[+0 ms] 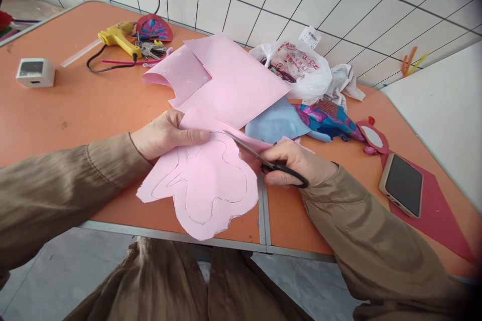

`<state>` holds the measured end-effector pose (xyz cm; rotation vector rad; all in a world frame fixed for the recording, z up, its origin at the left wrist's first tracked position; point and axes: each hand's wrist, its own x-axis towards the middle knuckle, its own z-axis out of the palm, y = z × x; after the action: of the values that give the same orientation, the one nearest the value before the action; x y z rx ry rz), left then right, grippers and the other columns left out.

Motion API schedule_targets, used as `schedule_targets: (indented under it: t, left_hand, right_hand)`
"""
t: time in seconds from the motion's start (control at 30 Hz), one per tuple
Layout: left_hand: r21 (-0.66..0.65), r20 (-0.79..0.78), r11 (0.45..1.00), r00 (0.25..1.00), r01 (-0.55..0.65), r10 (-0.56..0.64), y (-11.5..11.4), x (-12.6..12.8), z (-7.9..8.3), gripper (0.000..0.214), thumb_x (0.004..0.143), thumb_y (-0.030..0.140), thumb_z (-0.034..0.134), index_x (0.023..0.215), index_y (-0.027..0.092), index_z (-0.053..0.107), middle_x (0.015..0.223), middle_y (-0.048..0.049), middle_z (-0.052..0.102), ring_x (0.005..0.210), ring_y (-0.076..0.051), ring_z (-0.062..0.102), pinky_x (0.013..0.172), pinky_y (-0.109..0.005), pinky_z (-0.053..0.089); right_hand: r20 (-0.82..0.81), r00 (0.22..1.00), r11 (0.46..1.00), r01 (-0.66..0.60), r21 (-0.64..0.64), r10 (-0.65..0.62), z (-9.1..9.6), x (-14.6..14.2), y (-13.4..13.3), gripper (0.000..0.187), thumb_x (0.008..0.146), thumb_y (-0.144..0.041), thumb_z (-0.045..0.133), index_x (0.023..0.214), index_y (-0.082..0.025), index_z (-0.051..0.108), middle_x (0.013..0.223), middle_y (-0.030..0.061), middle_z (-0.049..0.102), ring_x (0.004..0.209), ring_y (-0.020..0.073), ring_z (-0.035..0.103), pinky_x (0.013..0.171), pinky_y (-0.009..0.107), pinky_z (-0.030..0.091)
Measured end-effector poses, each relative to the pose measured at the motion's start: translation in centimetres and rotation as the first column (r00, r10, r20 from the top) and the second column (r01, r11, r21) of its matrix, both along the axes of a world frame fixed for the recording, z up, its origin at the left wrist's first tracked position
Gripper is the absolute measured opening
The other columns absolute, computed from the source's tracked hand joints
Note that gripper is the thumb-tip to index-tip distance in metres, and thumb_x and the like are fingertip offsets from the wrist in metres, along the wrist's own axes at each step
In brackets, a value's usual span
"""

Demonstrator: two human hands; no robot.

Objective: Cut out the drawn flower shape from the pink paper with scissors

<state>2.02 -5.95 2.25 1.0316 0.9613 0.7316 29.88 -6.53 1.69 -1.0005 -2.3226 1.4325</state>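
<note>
- An orange table (pixel 75 110) carries everything.
- On it: a glue gun (pixel 117 37), keys (pixel 150 50), pink paper sheets (pixel 229 77), a plastic bag (pixel 297 67), a phone (pixel 401 185), a small white box (pixel 35 71).

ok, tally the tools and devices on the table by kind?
scissors, in the right hand: 1
glue gun: 1
phone: 1
small white box device: 1
bunch of keys: 1
Total: 5

On the orange tabletop (pixel 75 110) lie a yellow glue gun (pixel 117 37), keys (pixel 150 50), a white box (pixel 35 71), a plastic bag (pixel 297 67) and a phone (pixel 401 184) on red paper (pixel 440 215).
</note>
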Motion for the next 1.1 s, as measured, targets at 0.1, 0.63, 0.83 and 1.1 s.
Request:
schedule_targets:
  t: [0.1, 0.63, 0.83, 1.1]
  left_hand:
    - [-0.007, 0.043, 0.998, 0.998, 0.056, -0.055, 0.5, -0.2, -0.5, 0.018, 0.066, 0.030, 0.086, 0.071, 0.014, 0.080, 0.068, -0.0062, 0.076, 0.055, -0.023, 0.073, 0.057, -0.032, 0.063]
    - [-0.039, 0.089, 0.994, 0.991, 0.105, -0.101, 1.3, -0.4, -1.4, 0.019, 0.062, 0.028, 0.087, 0.072, 0.013, 0.080, 0.068, -0.0067, 0.076, 0.055, -0.023, 0.071, 0.060, -0.035, 0.061]
    - [-0.103, 0.099, 0.992, 0.993, 0.071, -0.060, 1.0, -0.2, -1.2, 0.023, 0.060, 0.028, 0.090, 0.073, 0.012, 0.081, 0.068, -0.0083, 0.077, 0.051, -0.024, 0.071, 0.063, -0.037, 0.062]
    - [-0.141, 0.213, 0.985, 0.975, 0.095, -0.063, 1.2, -0.9, -1.3, 0.024, 0.070, 0.035, 0.086, 0.074, 0.013, 0.080, 0.073, -0.0082, 0.078, 0.063, -0.023, 0.073, 0.067, -0.032, 0.062]
  right_hand:
    - [0.007, 1.000, 0.999, -0.024, -0.035, 0.024, 0.0, 0.0, 0.0, 0.035, 0.079, -0.045, 0.067, 0.064, -0.016, 0.055, 0.050, -0.0051, 0.042, 0.041, 0.0048, 0.029, 0.039, 0.021, 0.023]
    - [0.039, 0.999, 0.998, 0.010, -0.056, -0.008, -0.8, 0.7, 0.0, 0.042, 0.079, -0.053, 0.065, 0.063, -0.016, 0.053, 0.050, -0.0047, 0.043, 0.039, 0.0038, 0.029, 0.036, 0.021, 0.022]
    - [0.024, 1.000, 1.000, 0.004, 0.025, -0.005, -0.9, 0.5, 0.0, 0.042, 0.080, -0.050, 0.064, 0.059, -0.015, 0.050, 0.058, -0.0010, 0.047, 0.048, 0.0052, 0.034, 0.043, 0.021, 0.028]
    - [0.055, 0.989, 0.980, 0.145, -0.138, -0.139, -1.2, 0.7, -0.1, 0.053, 0.074, -0.065, 0.070, 0.078, -0.013, 0.061, 0.045, -0.0047, 0.046, 0.034, 0.0079, 0.044, 0.034, 0.020, 0.027]
